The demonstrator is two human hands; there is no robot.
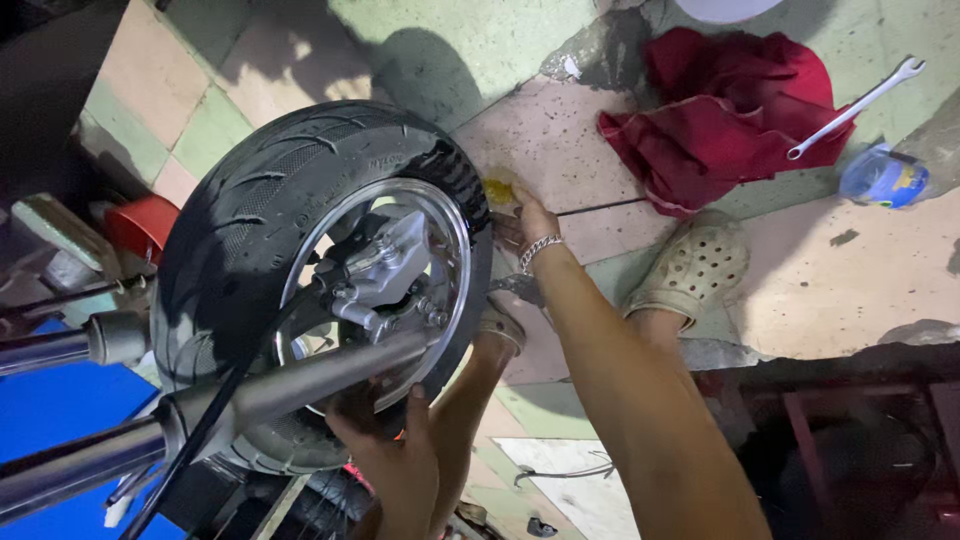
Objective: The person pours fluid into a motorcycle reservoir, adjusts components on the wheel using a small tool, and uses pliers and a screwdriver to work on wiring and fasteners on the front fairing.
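A black motorcycle tire on a silver rim fills the left half of the view, with a brake caliper and a grey fork tube in front of it. My left hand grips the wheel's lower edge from below, thumb up against the rim. My right hand, a chain bracelet on its wrist, reaches past the tire's right side. It holds a small yellow pad against the tire's sidewall.
A red cloth lies on the tiled floor at upper right, with a silver spanner on it and a blue round tin beside it. My feet in beige perforated sandals rest beside the wheel. A red bowl sits at left.
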